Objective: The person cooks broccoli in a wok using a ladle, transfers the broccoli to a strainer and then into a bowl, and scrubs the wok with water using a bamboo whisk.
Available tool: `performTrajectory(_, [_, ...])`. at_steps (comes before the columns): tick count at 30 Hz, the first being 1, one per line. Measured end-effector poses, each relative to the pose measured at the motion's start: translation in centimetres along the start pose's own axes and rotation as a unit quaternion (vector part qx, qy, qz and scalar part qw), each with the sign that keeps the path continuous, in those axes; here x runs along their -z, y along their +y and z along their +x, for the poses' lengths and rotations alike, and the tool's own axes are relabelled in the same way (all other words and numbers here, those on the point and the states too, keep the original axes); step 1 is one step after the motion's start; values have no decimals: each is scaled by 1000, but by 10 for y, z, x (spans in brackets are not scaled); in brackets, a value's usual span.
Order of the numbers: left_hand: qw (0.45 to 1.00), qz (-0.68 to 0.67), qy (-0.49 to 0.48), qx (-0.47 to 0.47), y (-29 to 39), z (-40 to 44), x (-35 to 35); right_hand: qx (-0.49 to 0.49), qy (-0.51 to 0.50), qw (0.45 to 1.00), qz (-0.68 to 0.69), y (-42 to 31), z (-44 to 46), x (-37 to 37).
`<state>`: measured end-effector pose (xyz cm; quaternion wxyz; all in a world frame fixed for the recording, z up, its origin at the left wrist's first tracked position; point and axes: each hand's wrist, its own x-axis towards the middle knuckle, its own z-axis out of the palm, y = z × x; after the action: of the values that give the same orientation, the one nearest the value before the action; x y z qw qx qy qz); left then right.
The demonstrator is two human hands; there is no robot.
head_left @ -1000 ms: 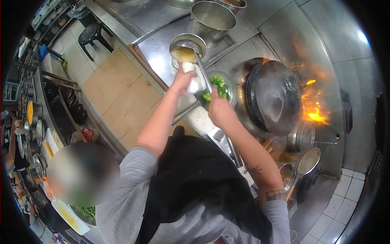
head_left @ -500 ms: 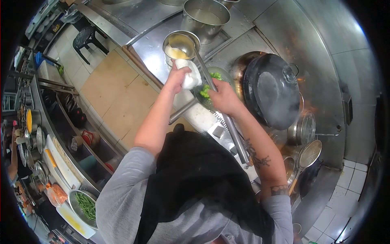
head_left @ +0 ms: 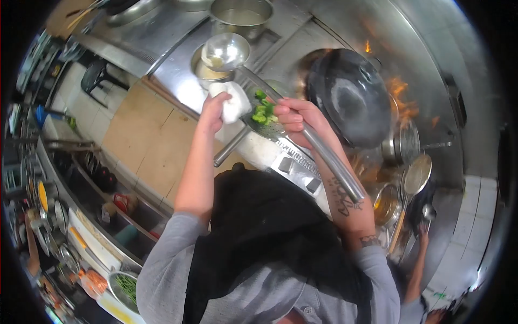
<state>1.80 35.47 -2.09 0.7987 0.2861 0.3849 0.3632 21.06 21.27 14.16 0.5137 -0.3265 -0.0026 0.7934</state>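
My left hand (head_left: 214, 112) is closed around a folded white cloth (head_left: 233, 102). My right hand (head_left: 303, 120) grips the long metal handle of a ladle; the ladle's round bowl (head_left: 231, 49) is over a metal pot (head_left: 195, 67) with yellowish liquid in it. Below the ladle handle, green broccoli (head_left: 263, 112) sits in a perforated strainer (head_left: 274, 129), whose thick handle (head_left: 232, 148) points toward me. Right of my right hand, a dark wok (head_left: 349, 102) stands tilted on the stove, with some steam.
Orange flames (head_left: 399, 97) rise behind the wok. A large stockpot (head_left: 243, 27) stands at the back. At right are a mesh skimmer (head_left: 418, 175), metal pots (head_left: 386, 202) and another person's hand (head_left: 423, 229) near a small ladle (head_left: 429, 212). Green beans (head_left: 127, 286) lie in a bowl at lower left.
The ladle bowl has come up out of the pot and my right hand has turned over on the handle. Flames by the wok have grown. Another person's arm has appeared at lower right.
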Motion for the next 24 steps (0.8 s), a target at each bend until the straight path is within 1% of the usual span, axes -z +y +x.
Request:
performTrajectory(1, [1000,1,-10,25,-5,-4,0,11,-19,998,57,0,-19,3])
performTrajectory(2, [996,-17,-51,75,-5,-13,-5,26,-38,993,113,1,-40,8])
performTrajectory(3, [993,-15,-72,95,-5,-25,-14,46,-44,986,154,3,-62,15])
performTrajectory(6, [980,-3,-119,159,-30,-48,-40,139,-68,973,173,3,-132,44])
performTrajectory(7, [976,2,-127,177,-40,-52,-45,189,-19,972,136,2,-156,49])
performTrajectory(8, [964,6,-151,220,-56,-52,-47,217,10,970,110,-1,-179,58])
performTrajectory(9, [956,9,-167,242,-65,-59,-57,253,99,962,33,-4,-199,66])
performTrajectory(10, [948,13,-181,262,-76,-66,-69,283,187,940,-44,-5,-214,72])
performTrajectory(11, [940,20,-203,275,-87,-71,-81,286,263,911,-139,-5,-224,82])
performTrajectory(12, [932,27,-223,286,-98,-76,-94,284,335,868,-233,-6,-230,98])
performTrajectory(13, [923,35,-242,296,-110,-82,-108,276,401,812,-322,-7,-235,115])
performTrajectory(16, [933,11,-205,294,-144,-90,-173,244,446,784,-357,-23,-241,165])
performTrajectory(17, [934,7,-212,289,-157,-85,-195,265,424,797,-339,-30,-237,184])
performTrajectory(18, [933,5,-218,286,-170,-79,-219,281,427,796,-324,-35,-228,209])
performTrajectory(20, [954,31,-159,253,-192,-71,-269,308,436,793,-294,-32,-209,249])
performTrajectory(22, [966,140,-106,191,-220,-55,-281,296,525,695,-392,-6,-196,249])
performTrajectory(23, [965,194,-78,158,-232,-50,-283,298,510,698,-405,10,-204,251])
performTrajectory(24, [972,178,-56,144,-240,-61,-280,300,494,702,-417,26,-212,252])
